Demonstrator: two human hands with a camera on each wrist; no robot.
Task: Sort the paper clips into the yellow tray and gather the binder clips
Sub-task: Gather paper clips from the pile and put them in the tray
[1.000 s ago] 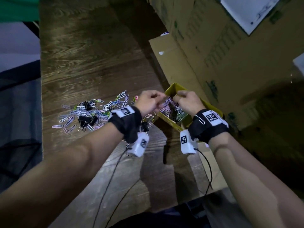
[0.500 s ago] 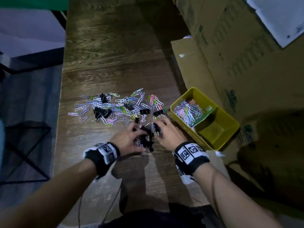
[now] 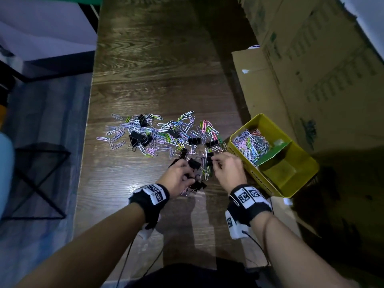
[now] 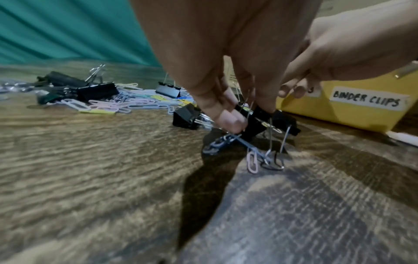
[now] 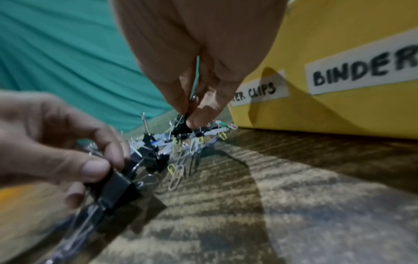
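Coloured paper clips (image 3: 162, 134) lie scattered on the wooden table (image 3: 158, 65) with black binder clips (image 3: 137, 138) mixed in. The yellow tray (image 3: 299, 179) stands at the right; its far compartment holds paper clips (image 3: 250, 146), and its near one shows bare. My left hand (image 3: 184, 173) pinches a black binder clip (image 4: 255, 123) by its wire handles, with paper clips (image 4: 252, 162) dangling from it. My right hand (image 3: 216, 163), close beside the tray's near-left wall, pinches another black binder clip (image 5: 181, 125) at the pile's near edge.
Cardboard boxes (image 3: 311, 69) rise behind and to the right of the tray. The table's left edge (image 3: 87, 129) drops to the floor, where a black wire frame (image 3: 39, 179) stands. The tray wall carries a "BINDER CLIPS" label (image 4: 366, 100). Cables hang from both wrists.
Both hands came back from over the tray to the near edge of the pile. Each now pinches a binder clip, and the left one is raised a little.
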